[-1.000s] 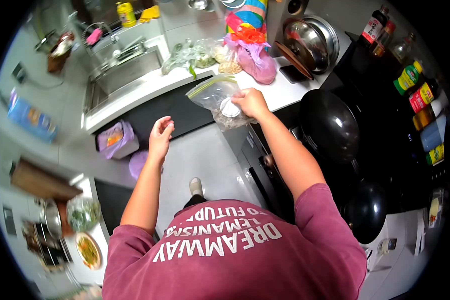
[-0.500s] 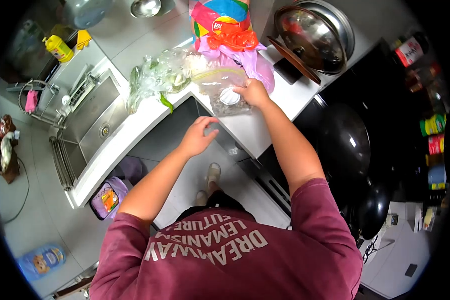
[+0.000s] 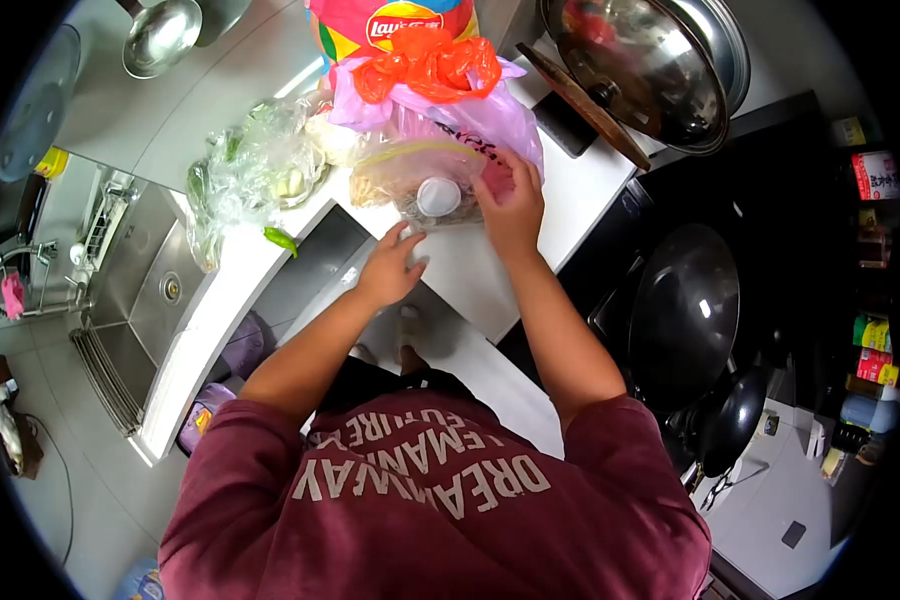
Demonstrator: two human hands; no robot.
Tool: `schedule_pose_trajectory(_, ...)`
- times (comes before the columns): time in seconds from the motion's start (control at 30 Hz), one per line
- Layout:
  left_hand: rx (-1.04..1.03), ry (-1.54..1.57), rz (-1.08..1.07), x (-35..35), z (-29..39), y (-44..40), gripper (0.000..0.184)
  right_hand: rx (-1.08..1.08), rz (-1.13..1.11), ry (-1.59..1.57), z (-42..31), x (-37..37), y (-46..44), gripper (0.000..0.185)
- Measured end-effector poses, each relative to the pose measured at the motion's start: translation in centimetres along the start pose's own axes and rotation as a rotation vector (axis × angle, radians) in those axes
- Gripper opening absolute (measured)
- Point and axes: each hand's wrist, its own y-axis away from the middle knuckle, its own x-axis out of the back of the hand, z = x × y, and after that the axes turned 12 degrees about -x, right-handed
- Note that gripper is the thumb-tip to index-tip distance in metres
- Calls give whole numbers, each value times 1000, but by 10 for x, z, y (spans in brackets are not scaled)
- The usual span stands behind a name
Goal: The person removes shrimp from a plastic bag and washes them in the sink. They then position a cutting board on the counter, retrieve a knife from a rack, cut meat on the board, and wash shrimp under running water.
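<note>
On the white counter corner sits a clear zip bag (image 3: 378, 178) with a yellowish seal strip; its contents look brownish and cannot be made out. A round white disc (image 3: 438, 196), perhaps a lid or label, shows at its front. My right hand (image 3: 515, 210) is at the bag's right edge, fingers apart; whether it touches the plastic is unclear. Just below the bag's front-left edge is my left hand (image 3: 390, 268), open with fingers curved and nothing in it. Behind the bag stand a pink-purple plastic bag (image 3: 520, 125) and a knotted red bag (image 3: 430, 70).
Vegetables in clear plastic (image 3: 245, 165) and a green chili (image 3: 281, 240) lie left, beside the sink (image 3: 160, 255). A Lay's bag (image 3: 395, 15) is at the back. Pot lids (image 3: 660, 75) lean right, above a dark wok (image 3: 685, 310) on the stove.
My right hand has loosened from its closed hold at the zip bag's right side, and its fingers have spread. My left hand is closer to the bag's front. The view has shifted.
</note>
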Motion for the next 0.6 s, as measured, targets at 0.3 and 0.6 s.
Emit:
schedule_pose_trajectory(0.3, -23, 53, 241, 76, 35, -16, 21, 477, -219, 526, -39, -19, -37, 24)
schedule_pose_trajectory(0.6, 115, 355, 144, 100, 35, -12, 19, 553, -224, 697, -54, 2, -37, 5)
